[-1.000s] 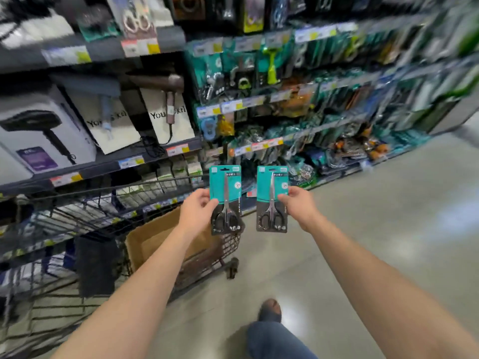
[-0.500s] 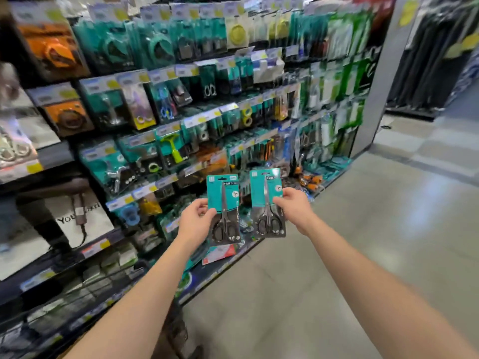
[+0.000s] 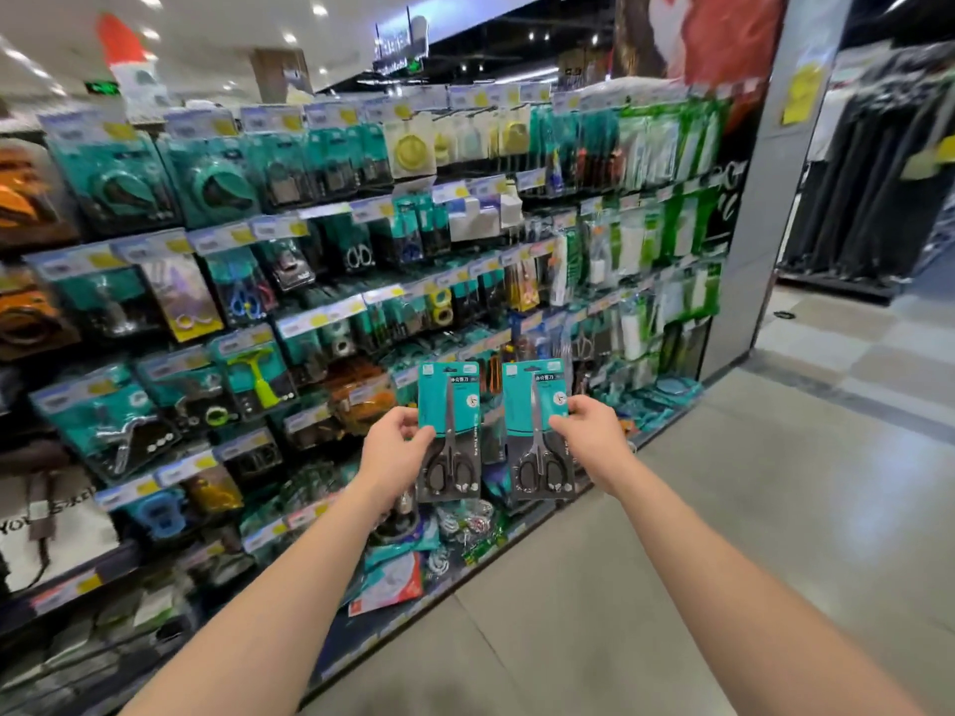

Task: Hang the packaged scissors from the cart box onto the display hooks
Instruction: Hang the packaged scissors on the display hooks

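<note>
I hold two packaged scissors upright in front of the display wall. My left hand [image 3: 395, 452] pinches the left edge of one teal-and-grey card with black-handled scissors [image 3: 449, 431]. A second, matching packaged scissors [image 3: 537, 428] is pinched at its right edge by my right hand [image 3: 589, 439]. Both cards hang side by side in the air, short of the display hooks [image 3: 362, 302], whose rows carry teal packaged goods and yellow price tags. The cart and its box are out of view.
The hook wall runs from the left edge to a grey pillar [image 3: 765, 198] at the right. Loose packets lie on the bottom shelf [image 3: 398, 576]. Bare grey floor [image 3: 672, 509] stretches to the right, with dark clothing racks [image 3: 878, 198] beyond.
The view has swung up and right, from the cart and its box to the hook wall. Both hands have kept their hold on the two packages, which now sit higher against the display.
</note>
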